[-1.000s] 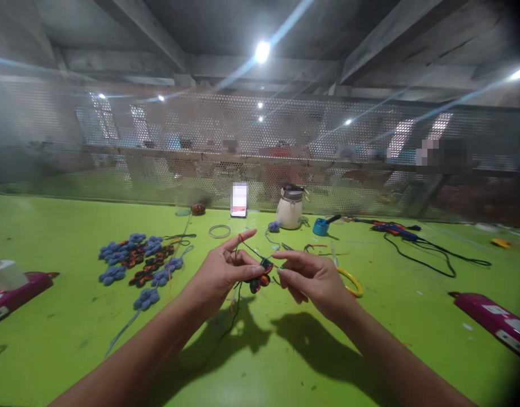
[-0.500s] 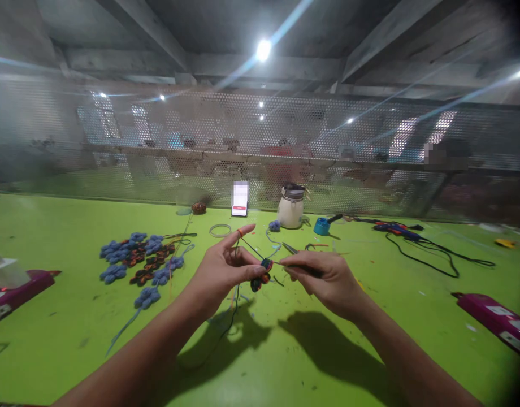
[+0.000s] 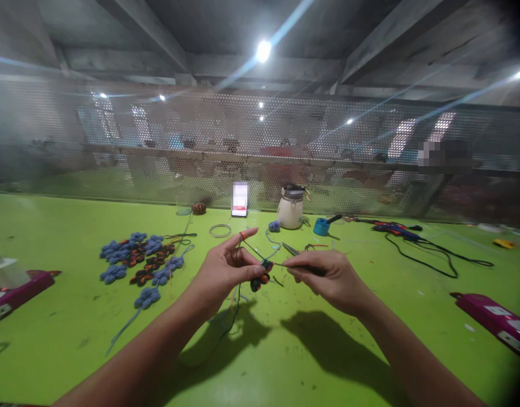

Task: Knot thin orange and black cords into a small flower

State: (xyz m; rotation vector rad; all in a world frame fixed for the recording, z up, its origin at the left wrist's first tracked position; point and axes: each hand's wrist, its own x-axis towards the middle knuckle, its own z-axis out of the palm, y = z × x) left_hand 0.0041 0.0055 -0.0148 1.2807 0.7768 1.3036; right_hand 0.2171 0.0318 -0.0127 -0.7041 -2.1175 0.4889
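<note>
My left hand [image 3: 226,270] pinches a small dark crocheted flower with red and blue yarn [image 3: 262,273] between thumb and middle fingers, its forefinger raised with the dark yarn [image 3: 252,249] looped over it. My right hand [image 3: 328,280] is closed round a thin crochet hook [image 3: 281,264], whose tip meets the flower. Both hands hover above the green table [image 3: 260,350]. Yarn strands hang from the flower down to the table.
A heap of blue and dark crocheted flowers [image 3: 137,260] lies left. At the back stand a phone [image 3: 240,200], a white jar [image 3: 290,207], a blue cup [image 3: 321,227], a ring [image 3: 220,230] and black cords [image 3: 425,249]. Magenta cases [image 3: 493,322] lie at both sides.
My right hand has closed from spread fingers into a grip on the hook and brought its tip to the flower. A yellow ring on the table is now hidden behind that hand.
</note>
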